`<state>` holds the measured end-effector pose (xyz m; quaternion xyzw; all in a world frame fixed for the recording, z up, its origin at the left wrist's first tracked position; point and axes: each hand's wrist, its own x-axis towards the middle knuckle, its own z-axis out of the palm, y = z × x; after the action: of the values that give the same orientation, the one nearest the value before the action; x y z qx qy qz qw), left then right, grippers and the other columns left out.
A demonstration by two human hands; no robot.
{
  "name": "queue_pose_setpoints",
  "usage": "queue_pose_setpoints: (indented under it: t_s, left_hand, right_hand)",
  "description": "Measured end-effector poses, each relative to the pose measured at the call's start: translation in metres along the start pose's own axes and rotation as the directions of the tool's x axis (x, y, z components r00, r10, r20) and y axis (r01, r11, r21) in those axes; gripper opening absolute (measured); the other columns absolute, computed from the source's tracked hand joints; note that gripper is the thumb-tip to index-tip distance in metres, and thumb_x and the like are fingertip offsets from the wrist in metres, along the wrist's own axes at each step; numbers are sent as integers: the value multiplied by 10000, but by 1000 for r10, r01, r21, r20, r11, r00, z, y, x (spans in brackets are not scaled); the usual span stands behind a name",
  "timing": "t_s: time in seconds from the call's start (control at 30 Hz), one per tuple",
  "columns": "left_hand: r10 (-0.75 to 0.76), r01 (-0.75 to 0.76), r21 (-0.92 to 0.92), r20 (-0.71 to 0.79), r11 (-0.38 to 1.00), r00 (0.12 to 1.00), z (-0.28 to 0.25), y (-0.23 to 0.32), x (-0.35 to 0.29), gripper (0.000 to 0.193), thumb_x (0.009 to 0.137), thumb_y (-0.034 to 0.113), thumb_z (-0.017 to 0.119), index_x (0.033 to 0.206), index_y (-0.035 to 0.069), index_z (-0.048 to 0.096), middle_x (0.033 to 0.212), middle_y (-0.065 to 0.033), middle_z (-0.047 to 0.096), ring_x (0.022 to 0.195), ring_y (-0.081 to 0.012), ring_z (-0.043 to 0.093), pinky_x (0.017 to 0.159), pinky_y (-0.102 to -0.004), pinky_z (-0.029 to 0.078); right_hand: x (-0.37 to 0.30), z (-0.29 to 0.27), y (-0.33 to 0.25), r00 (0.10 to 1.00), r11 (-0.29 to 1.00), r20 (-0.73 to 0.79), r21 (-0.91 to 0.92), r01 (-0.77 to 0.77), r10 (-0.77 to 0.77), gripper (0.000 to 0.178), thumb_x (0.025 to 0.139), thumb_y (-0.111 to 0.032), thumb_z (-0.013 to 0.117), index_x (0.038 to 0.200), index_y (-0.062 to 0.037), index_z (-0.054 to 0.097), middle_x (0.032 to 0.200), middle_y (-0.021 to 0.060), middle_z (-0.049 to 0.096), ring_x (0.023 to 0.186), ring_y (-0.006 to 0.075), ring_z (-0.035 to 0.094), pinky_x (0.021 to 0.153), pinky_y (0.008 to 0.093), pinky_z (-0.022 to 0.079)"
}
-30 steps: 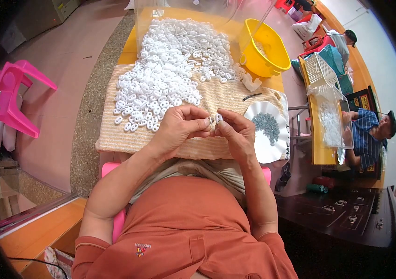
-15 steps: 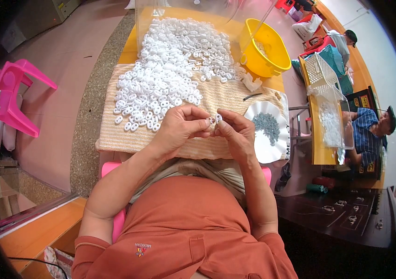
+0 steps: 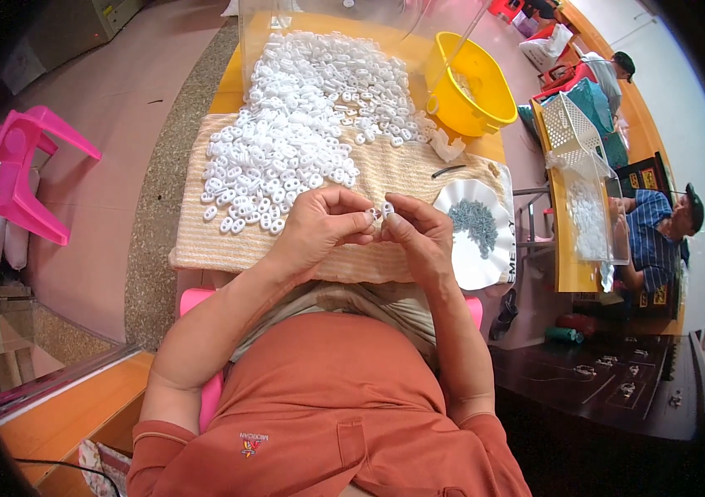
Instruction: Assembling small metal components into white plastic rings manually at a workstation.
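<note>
Over the striped towel (image 3: 228, 253), my two hands meet with fingertips almost touching. My right hand (image 3: 420, 236) pinches a white oval plastic piece with two holes (image 3: 388, 209) between thumb and forefinger. My left hand (image 3: 323, 228) is closed in a pinch beside that piece; what sits at its fingertips is too small to name. A large heap of the same white two-hole pieces (image 3: 286, 132) spreads beyond my left hand. To the right of my right hand lies a white wavy-rimmed plate (image 3: 476, 269) with a pile of small grey parts (image 3: 474, 224).
A yellow tub (image 3: 472, 91) stands at the far right of the table, near a thin black tool (image 3: 448, 171) and a crumpled whitish scrap (image 3: 447, 145). A pink stool (image 3: 29, 174) is at left. Another person (image 3: 654, 236) sits at a table (image 3: 567, 257) on the right.
Almost nothing differs. Both hands keep their pinch at the same spot, with only a slight shift of the fingertips and of the whole view.
</note>
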<state>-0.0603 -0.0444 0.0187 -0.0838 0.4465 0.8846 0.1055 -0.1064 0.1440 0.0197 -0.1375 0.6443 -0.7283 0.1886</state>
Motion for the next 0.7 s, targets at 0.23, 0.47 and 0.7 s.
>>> queue_pose_setpoints:
  t_s: [0.23,0.47,0.7]
  left_hand:
    - [-4,4,-2,-7,1000,1000,2,0,0,132,845,17,657,974,-4,639,878,-67,661,780,-127,645,711,-263,570]
    - [-1,1,-6,3,1000,1000,3,0,0,140,853,22,654,987,-11,630,885,-75,653,773,-130,642,720,-258,564]
    - [-13,13,-19,3,1000,1000,3,0,-1,139,859,18,646,991,-17,624,883,-77,653,759,-132,642,723,-251,559]
  right_hand:
    - [1,-2,1,998,997,31,57,-57,55,302,895,-58,625,1177,45,592,937,99,676,764,131,640,713,259,543]
    - [1,1,0,998,996,36,66,-51,49,293,896,-60,627,1167,47,594,965,107,677,809,142,653,738,273,555]
    - [1,0,0,996,999,75,21,-42,40,309,877,-33,648,1169,49,589,1013,117,671,899,172,657,783,300,561]
